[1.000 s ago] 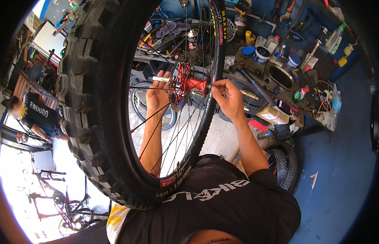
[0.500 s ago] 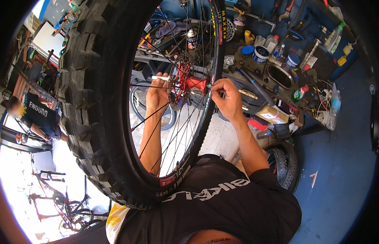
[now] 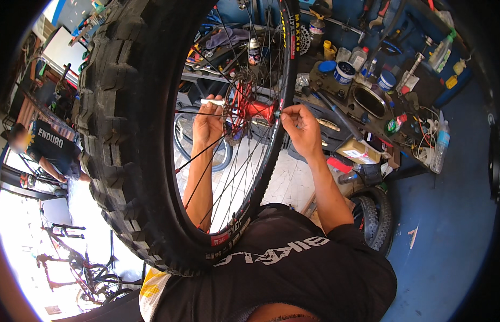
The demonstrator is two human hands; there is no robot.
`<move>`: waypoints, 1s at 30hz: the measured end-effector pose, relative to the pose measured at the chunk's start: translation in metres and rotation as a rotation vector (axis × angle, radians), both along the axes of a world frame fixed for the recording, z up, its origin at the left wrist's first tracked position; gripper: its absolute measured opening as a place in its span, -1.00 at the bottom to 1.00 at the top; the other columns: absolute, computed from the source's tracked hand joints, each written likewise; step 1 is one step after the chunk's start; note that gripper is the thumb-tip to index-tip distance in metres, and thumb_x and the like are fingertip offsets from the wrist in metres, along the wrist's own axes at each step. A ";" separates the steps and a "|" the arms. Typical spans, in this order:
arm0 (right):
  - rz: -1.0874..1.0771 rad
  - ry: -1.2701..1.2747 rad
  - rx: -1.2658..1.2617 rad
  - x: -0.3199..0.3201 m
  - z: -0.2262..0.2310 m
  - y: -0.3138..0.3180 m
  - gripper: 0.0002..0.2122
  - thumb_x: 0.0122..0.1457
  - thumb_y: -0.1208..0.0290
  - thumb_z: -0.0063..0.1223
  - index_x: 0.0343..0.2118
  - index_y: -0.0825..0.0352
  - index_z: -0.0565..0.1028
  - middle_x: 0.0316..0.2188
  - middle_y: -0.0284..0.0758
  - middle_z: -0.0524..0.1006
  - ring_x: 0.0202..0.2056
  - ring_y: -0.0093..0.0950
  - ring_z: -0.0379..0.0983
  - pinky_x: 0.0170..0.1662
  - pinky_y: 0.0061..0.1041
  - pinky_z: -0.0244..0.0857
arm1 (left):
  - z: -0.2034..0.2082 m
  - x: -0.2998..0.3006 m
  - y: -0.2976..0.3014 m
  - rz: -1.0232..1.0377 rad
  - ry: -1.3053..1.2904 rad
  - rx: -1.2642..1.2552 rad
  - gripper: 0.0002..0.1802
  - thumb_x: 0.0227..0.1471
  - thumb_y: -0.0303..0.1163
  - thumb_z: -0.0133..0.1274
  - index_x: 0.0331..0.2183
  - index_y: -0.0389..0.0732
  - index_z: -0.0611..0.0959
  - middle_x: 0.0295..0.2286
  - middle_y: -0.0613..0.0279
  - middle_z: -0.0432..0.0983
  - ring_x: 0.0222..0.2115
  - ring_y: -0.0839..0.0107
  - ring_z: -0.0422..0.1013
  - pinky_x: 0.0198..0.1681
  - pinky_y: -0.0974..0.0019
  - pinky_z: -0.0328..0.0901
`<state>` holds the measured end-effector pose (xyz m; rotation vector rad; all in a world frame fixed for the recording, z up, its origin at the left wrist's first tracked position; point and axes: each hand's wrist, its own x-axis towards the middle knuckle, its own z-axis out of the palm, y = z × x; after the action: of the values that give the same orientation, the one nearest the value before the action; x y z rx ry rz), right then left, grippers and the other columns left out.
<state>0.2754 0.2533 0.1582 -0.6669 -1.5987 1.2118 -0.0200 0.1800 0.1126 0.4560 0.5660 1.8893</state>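
A large bicycle wheel with a knobby black tyre (image 3: 113, 134) stands upright in front of me, leaning toward my torso. Its red hub (image 3: 261, 110) sits between thin dark spokes, with a brake rotor (image 3: 227, 115) on the left side. On that side my left hand (image 3: 207, 126) is closed round a short white rod (image 3: 211, 102) that points at the hub. At the hub's right end my right hand (image 3: 302, 127) has thumb and forefinger pinched together. Whatever small part lies between those fingertips is too small to make out.
Behind the wheel runs a cluttered workbench with blue-and-white tubs (image 3: 344, 72), a metal tray (image 3: 370, 102), a spray can (image 3: 254, 51) and a water bottle (image 3: 440, 146). Spare tyres (image 3: 376, 220) lean low at the right. Another person (image 3: 51, 145) is at the far left, near a bicycle (image 3: 86, 268).
My right hand has shifted slightly right, its fingertips staying at the hub's end. The wheel has moved a touch to the right. My left hand holds the rod as before.
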 end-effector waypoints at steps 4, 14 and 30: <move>-0.032 -0.069 0.062 -0.001 0.004 -0.004 -0.89 0.20 0.58 0.23 -0.23 0.41 0.56 -0.30 -0.31 0.60 -0.30 -0.56 0.56 -0.21 -0.53 0.46 | 0.002 0.002 -0.001 0.030 0.007 -0.011 -0.62 0.33 -0.38 0.12 0.13 -0.20 0.54 0.06 0.10 0.58 0.01 0.27 0.53 0.11 0.17 0.43; -0.023 -0.042 -0.018 0.000 0.005 -0.003 -0.91 0.21 0.58 0.23 -0.26 0.41 0.54 -0.41 -0.36 0.61 -0.39 -0.61 0.54 -0.27 -0.55 0.45 | 0.011 0.011 0.000 0.056 -0.032 -0.019 -0.63 0.34 -0.44 0.08 0.14 -0.24 0.52 0.07 0.07 0.56 0.13 0.19 0.45 0.20 0.10 0.40; -0.109 -0.133 0.390 -0.007 0.017 -0.006 -0.82 0.04 0.72 0.24 -0.32 0.41 0.50 -0.36 -0.27 0.59 -0.40 -0.51 0.56 -0.27 -0.51 0.45 | 0.003 0.001 -0.002 0.119 0.000 -0.098 -0.54 0.34 -0.23 0.10 0.15 -0.27 0.50 0.12 0.04 0.50 0.11 0.18 0.43 0.22 0.13 0.30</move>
<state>0.2687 0.2474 0.1755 -0.5807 -1.8193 0.7574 -0.0187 0.1782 0.1158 0.3651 0.6955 1.9641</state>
